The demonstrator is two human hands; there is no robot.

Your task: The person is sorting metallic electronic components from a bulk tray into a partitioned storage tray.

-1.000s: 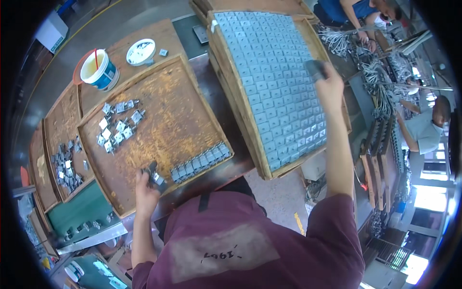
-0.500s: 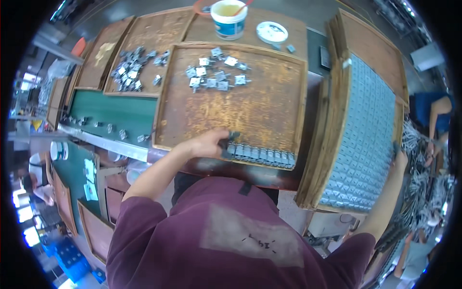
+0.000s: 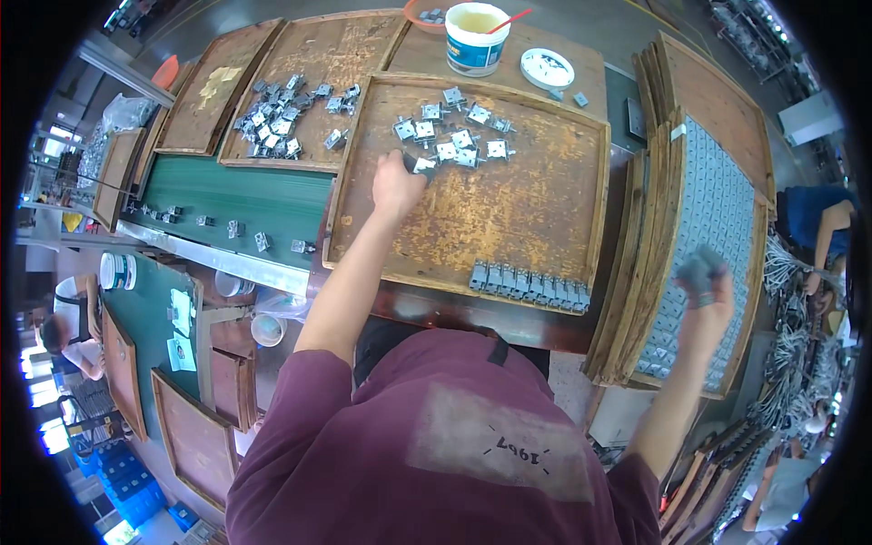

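Head view: the left hand (image 3: 398, 188) is over a shallow wooden tray (image 3: 509, 218), its thumb and fingers only slightly parted around a small metal piece (image 3: 424, 165) lying right at the fingertips; whether they have closed on it cannot be told. Further loose metal pieces (image 3: 463, 139) are scattered just beyond and to the right of this grip, some touching one another; well to its right and lower in the view, a close row of similar pieces (image 3: 530, 287) stands along the tray's near edge. The right hand (image 3: 708, 300) hangs well to the right of the left, over flat grey pieces (image 3: 722, 200) ranked inside a packed tray (image 3: 649, 263); its fingers are blurred and close together, so what they hold, if anything, cannot be told. Judged from this pose, the step in hand is taking up one loose piece on the left. Good practice would be to pinch it across its flat sides, clear of any projecting part, and lift straight up, since a sideways drag could disturb the neighbours beyond the fingertips.
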